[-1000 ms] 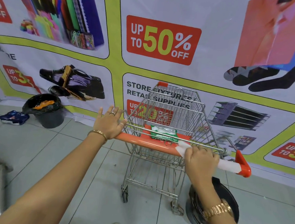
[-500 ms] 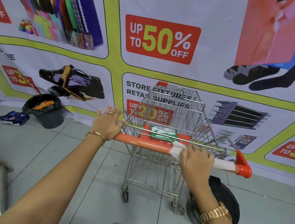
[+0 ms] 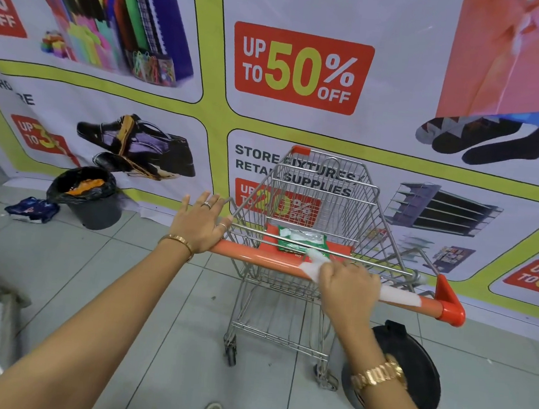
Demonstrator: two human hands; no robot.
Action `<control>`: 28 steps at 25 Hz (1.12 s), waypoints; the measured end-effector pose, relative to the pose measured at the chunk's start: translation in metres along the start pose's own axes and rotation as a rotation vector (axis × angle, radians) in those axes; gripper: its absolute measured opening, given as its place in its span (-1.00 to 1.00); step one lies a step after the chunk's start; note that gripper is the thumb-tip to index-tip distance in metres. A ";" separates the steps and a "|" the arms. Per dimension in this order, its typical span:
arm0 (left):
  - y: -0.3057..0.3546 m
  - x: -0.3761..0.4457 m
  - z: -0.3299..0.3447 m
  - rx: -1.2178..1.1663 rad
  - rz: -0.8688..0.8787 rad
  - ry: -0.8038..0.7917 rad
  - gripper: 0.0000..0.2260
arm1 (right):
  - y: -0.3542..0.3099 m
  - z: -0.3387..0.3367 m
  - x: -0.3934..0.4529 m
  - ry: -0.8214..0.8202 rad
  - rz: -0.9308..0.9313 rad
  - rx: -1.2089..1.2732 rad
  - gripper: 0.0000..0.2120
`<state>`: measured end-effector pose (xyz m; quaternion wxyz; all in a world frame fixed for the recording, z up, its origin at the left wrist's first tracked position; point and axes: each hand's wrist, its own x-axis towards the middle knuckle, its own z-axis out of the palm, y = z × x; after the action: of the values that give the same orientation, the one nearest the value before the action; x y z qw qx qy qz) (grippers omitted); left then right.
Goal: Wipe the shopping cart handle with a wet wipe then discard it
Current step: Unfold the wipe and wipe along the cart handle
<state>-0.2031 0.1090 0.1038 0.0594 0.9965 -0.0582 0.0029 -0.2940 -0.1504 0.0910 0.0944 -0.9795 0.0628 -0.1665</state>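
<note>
Fingers of the right hand curl over a white wet wipe, pressing it around the orange cart handle near its middle, the grip closed on the cloth so it wraps the bar rather than skimming its top. A white patch shows on the handle to the right of that hand; whether it is more wipe or a label cannot be told. The left hand lies flat with fingers spread at the handle's left end, gripping nothing, apparently bracing the shopping cart so it does not roll on the tiled floor. A green wipe packet rests on the orange child-seat flap just beyond the bar, within easy reach. For disposal, a black-lined bin stands against the banner wall well to the left, a blue wrapper on the floor beside it. A second dark round container sits on the floor below the right wrist. The bar's left stretch looks yet to be covered.
</note>
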 end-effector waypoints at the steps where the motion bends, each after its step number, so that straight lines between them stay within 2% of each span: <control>1: 0.001 0.000 0.000 -0.011 0.003 -0.008 -0.50 | 0.017 -0.004 -0.001 0.012 0.045 0.004 -0.49; 4: 0.004 -0.002 0.000 -0.043 0.033 -0.027 -0.49 | 0.042 -0.009 0.001 0.021 0.159 -0.028 -0.57; 7: 0.003 -0.002 0.000 -0.061 0.070 -0.043 -0.48 | 0.026 -0.003 0.006 -0.009 0.247 -0.057 -0.63; 9: -0.001 0.001 -0.001 -0.020 0.081 -0.049 -0.49 | -0.001 0.002 0.008 -0.027 0.213 -0.046 -0.61; 12: -0.009 0.004 -0.005 0.029 0.074 -0.061 -0.49 | -0.040 0.010 0.008 -0.062 0.054 -0.020 -0.62; 15: -0.012 0.005 -0.006 0.045 0.059 -0.071 -0.50 | -0.025 0.007 0.011 -0.081 -0.039 -0.029 -0.47; 19: -0.006 0.006 -0.008 0.015 0.044 -0.076 -0.50 | 0.013 -0.001 0.011 -0.065 0.097 -0.074 -0.42; 22: 0.000 0.007 -0.008 0.019 0.038 -0.068 -0.49 | -0.011 0.001 0.013 0.016 0.206 0.005 -0.50; 25: -0.003 0.009 -0.007 0.036 0.031 -0.067 -0.49 | -0.047 0.010 0.015 -0.054 0.113 0.001 -0.63; 28: -0.006 0.010 -0.007 0.032 0.026 -0.070 -0.49 | -0.064 0.015 0.015 -0.082 -0.001 -0.026 -0.62</control>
<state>-0.1926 0.1142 0.1103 0.0415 0.9960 -0.0729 -0.0303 -0.2692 -0.0883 0.0952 0.0839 -0.9867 0.0604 -0.1254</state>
